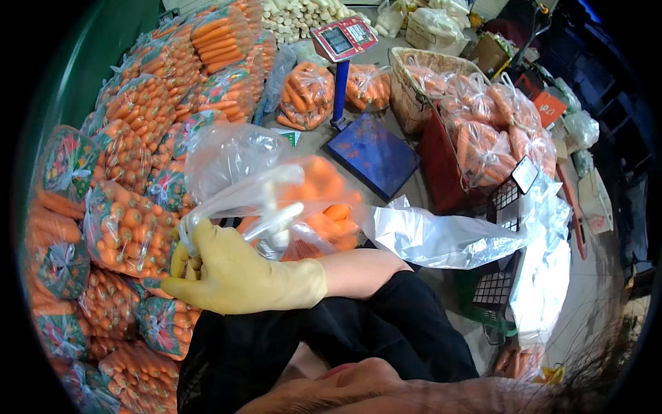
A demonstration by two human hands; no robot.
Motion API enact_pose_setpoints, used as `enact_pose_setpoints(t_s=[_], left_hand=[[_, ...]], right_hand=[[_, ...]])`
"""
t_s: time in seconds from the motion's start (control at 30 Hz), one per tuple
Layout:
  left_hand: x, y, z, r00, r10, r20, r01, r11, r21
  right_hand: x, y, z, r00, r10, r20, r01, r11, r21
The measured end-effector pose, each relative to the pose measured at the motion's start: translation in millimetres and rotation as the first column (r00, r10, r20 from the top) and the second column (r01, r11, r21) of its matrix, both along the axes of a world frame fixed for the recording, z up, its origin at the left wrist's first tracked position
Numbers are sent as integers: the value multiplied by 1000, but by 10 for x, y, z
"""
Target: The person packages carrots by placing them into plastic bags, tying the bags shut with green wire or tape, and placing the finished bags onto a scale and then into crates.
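Observation:
My right hand (pixel 232 269), in a yellow rubber glove, reaches across my body to the left. Its fingers grip the gathered edge of a clear plastic bag (pixel 238 160) that spreads out above it. Behind the film is my left hand (pixel 279 212) in a white glove, its fingers pointing right. The blurred film hides whether it holds anything. Orange carrots (pixel 336 212) lie just beyond that hand, partly under the plastic. A red mesh or bag (pixel 302 248) shows below them, partly covered by my right forearm.
Bagged carrots (pixel 132 227) are piled along the left. Ahead stands a blue platform scale (pixel 375 155) with a red-framed display (pixel 344 39). To the right, a red crate (pixel 445 160) holds more bagged carrots; silvery plastic bags (pixel 445 233) stretch beside me. White radishes (pixel 300 18) are stacked at the back.

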State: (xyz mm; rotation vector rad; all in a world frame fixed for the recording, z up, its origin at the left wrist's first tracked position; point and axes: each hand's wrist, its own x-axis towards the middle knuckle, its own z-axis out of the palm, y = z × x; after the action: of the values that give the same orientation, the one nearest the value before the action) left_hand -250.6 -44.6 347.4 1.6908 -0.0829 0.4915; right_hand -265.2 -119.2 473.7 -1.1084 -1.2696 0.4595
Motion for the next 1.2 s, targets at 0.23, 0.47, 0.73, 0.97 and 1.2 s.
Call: enact_pose_setpoints(t_s=[0.23, 0.47, 0.73, 0.97, 1.2], left_hand=[[93, -10, -51, 1000, -1, -25, -1, 995, -101], [-50, 163, 149, 995, 80, 52, -69, 981, -182], [103, 309, 771, 957, 0, 291, 52, 984, -172], [-200, 449, 722, 938, 291, 186, -225, 924, -309], [-125, 326, 599, 887, 452, 97, -375, 826, -422]], right_hand=[[261, -154, -105, 970, 232, -68, -242, 914, -325], [2238, -934, -739, 879, -88, -468, 103, 995, 6], [2782, 98, -3090, 844, -213, -492, -52, 882, -469], [2173, -160, -2621, 4, 225, -974, -290, 933, 214], [1801, -682, -2763, 127, -66, -990, 240, 970, -34]])
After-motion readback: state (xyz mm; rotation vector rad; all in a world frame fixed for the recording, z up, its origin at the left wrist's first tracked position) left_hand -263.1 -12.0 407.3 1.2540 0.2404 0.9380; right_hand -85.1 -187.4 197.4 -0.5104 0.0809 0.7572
